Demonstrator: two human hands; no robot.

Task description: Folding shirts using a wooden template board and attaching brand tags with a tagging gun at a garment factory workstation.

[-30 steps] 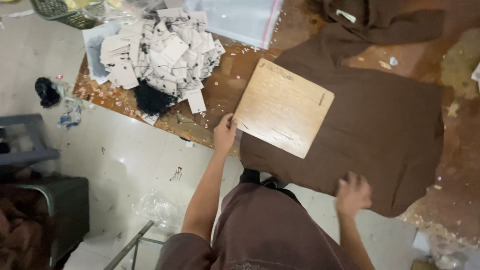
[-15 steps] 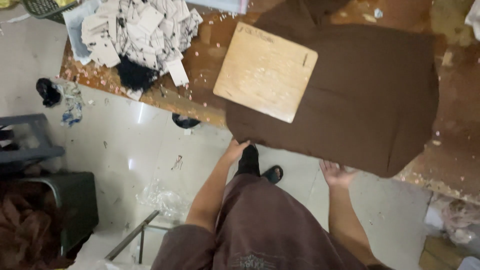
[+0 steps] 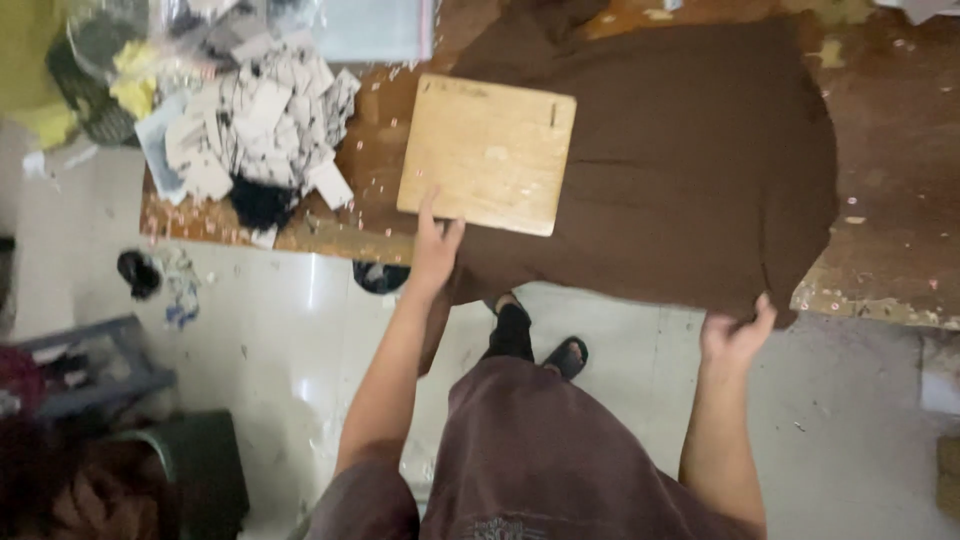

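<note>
Along the table's (image 3: 890,250) near edge we pinch the brown cloth's (image 3: 690,170) corner with our right hand (image 3: 735,335), while left hand (image 3: 435,245) fingers press together on the board (image 3: 487,152) (stiff); cloth seems soft, light, best gripped by corners.
</note>
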